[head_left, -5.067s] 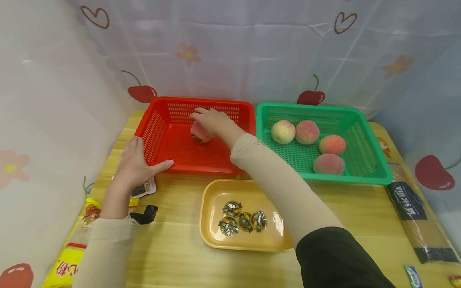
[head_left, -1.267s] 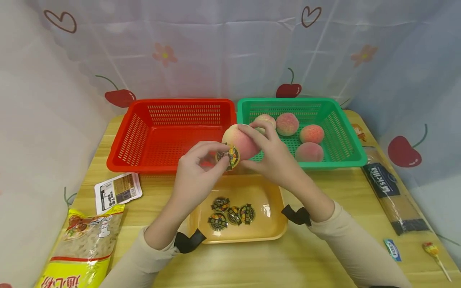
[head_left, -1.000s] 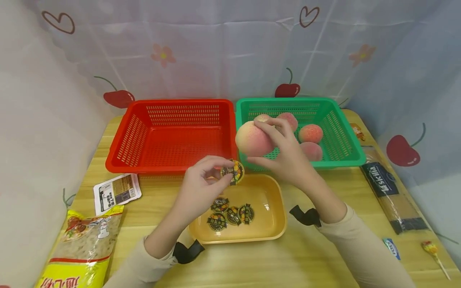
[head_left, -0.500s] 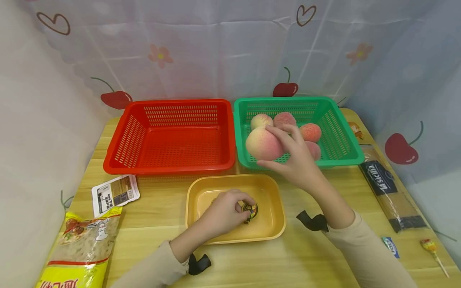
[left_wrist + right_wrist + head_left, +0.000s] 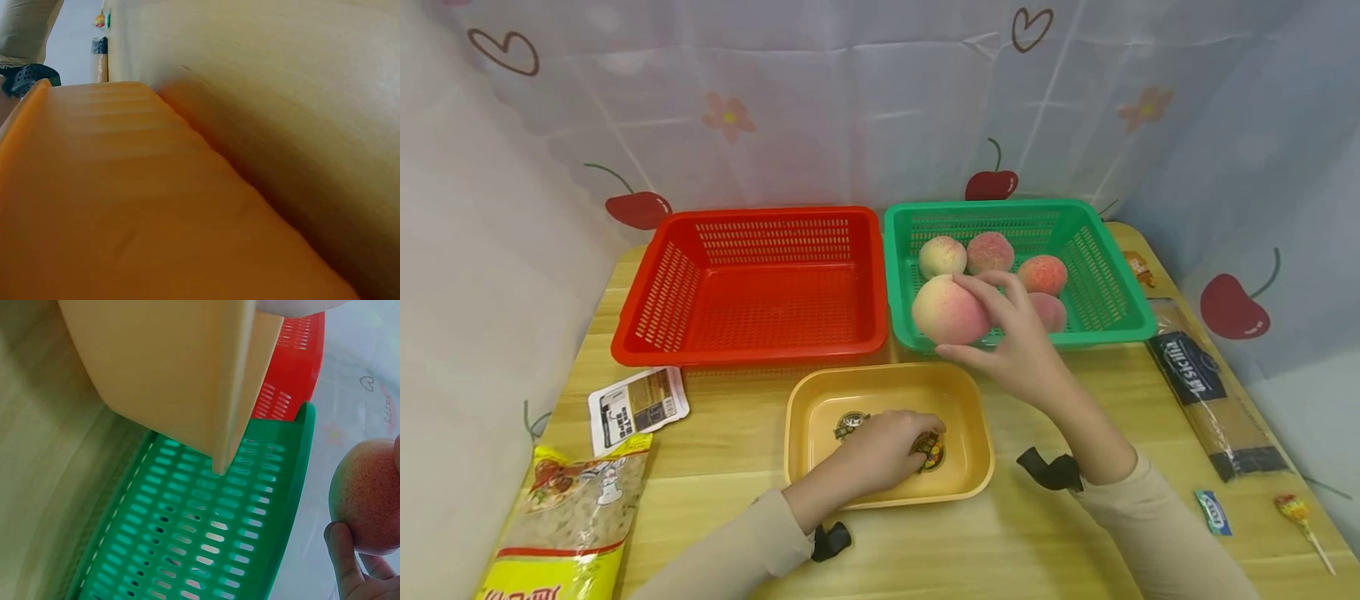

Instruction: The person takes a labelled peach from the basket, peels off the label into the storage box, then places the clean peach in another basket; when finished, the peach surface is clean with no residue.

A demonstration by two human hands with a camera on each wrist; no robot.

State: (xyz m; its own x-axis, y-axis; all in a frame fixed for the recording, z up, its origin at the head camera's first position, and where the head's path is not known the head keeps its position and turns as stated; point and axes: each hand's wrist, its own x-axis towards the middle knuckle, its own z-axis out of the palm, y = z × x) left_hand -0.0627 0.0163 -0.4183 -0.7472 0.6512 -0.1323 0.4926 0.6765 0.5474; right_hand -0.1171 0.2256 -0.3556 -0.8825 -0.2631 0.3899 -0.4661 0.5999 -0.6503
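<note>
My left hand [image 5: 883,454] is down in the shallow yellow tray [image 5: 797,392]. Its thumb and fingertips pinch a round black-and-gold sticker [image 5: 934,457]. Another sticker [image 5: 850,423] shows beside the hand; others are hidden under it. My right hand [image 5: 1018,354] grips a pale yellow and pink peach [image 5: 951,310] in front of the green basket [image 5: 1135,329]. In the right wrist view, fingers [image 5: 344,556] support the peach [image 5: 365,497]. The left wrist view shows mostly the tray's outer wall [image 5: 125,200], not the left hand.
Several peaches [image 5: 943,257] lie in the green basket. A red basket [image 5: 752,357] stands to its left. Packets [image 5: 638,408] and a yellow bag [image 5: 568,517] lie at left; a long brown package [image 5: 1202,392], a small packet [image 5: 1212,512] and a lollipop [image 5: 1303,525] at right.
Earlier the right hand lifted the peach from the red basket. The left hand moved a sticker away from the peach and down into the tray; the right hand carried the peach right.
</note>
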